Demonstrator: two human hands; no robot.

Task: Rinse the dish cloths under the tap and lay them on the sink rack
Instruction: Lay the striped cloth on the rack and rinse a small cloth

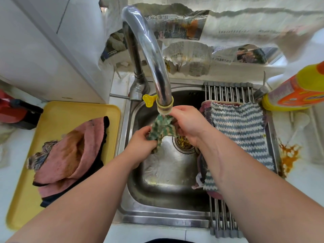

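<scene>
the white bench [301, 186] carries everything here. set into it is one steel sink [166, 186], and the work sits over its bowl so the runoff falls to the drain. one yellow tray [57, 113] lies on the bench left of the sink and serves as the waiting place for the unrinsed pile [70, 155]. the pile is pink cloths with dark trim and a mottled one poking out at the left, probably three in all, though the folds hide the true count. one sink rack [228, 92] of steel bars spans the sink's right side, so wet cloths drip into it. one blue-and-white striped cloth [242, 130] is spread flat there, with a pink edge showing beneath it. one curved tap [150, 50] arches over the bowl. one orange-and-yellow bottle [296, 90] stands just beside the rack. both hands meet right under the tap's nozzle. the right hand [189, 123] grips the upper end of one green patterned cloth [162, 128], and the left hand [140, 146] pinches its lower end, holding it stretched where the water lands.
</scene>
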